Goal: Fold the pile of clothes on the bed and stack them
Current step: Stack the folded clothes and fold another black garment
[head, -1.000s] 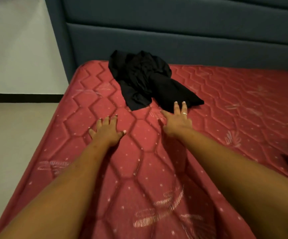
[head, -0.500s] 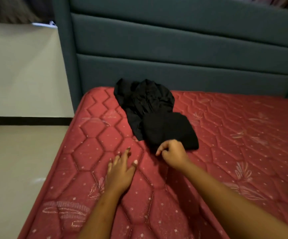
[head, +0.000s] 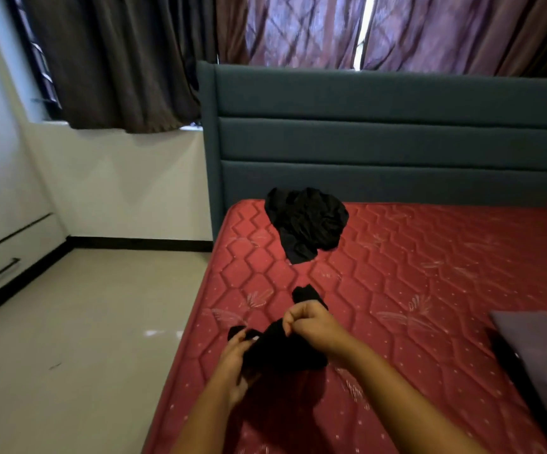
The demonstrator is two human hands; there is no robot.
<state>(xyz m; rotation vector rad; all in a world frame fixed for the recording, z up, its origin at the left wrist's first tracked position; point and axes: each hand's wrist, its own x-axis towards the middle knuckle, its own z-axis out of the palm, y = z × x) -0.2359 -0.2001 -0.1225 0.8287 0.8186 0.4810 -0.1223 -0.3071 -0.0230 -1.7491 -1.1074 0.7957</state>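
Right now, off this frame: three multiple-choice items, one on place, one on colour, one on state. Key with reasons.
1. Where does the black pile lie?
A. on the floor
B. on the mattress, by the headboard
C. on a chair

2. What colour is the mattress?
A. red
B. white
C. green

3. What are the hands doing?
A. both lie flat on the mattress
B. only one holds cloth
C. both grip one black garment

Key:
1 B: the pile sits at the mattress's far left corner, just below the headboard.
2 A: the quilted surface is red.
3 C: the left hand and right hand both curl round the same garment.
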